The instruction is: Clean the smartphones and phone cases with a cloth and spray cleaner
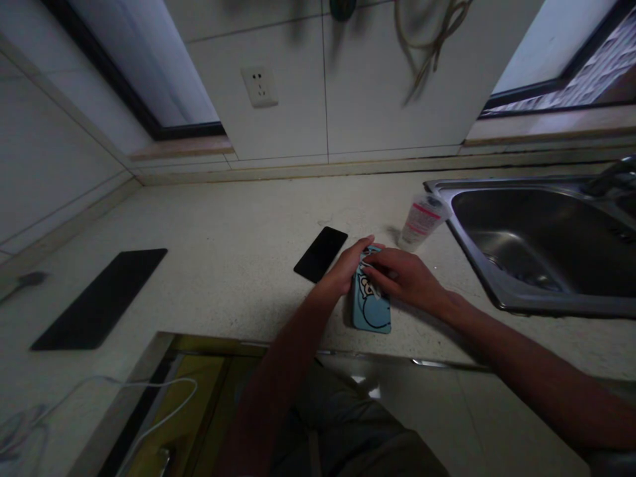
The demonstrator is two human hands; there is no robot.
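Observation:
A light-blue phone case [372, 317] with a cartoon figure lies near the counter's front edge, its decorated back facing up. My left hand [350, 265] grips its upper left side, the thumb and fingers along the edge. Over the upper part of the case, my right hand [405, 273] is closed in a pinch. A thin whitish piece [376, 291], like tissue, shows under those fingers against the case. Whether a phone sits inside the case is hidden. Just left of my left hand, a flat black phone-shaped slab [320, 254] rests on the counter.
A clear plastic cup [421, 222] with pink bands stands beyond my right hand, beside the steel sink [489, 285]. At left lie a black mat [102, 298] and a white cable [149, 382] over the counter edge. A socket [259, 86] is on the wall.

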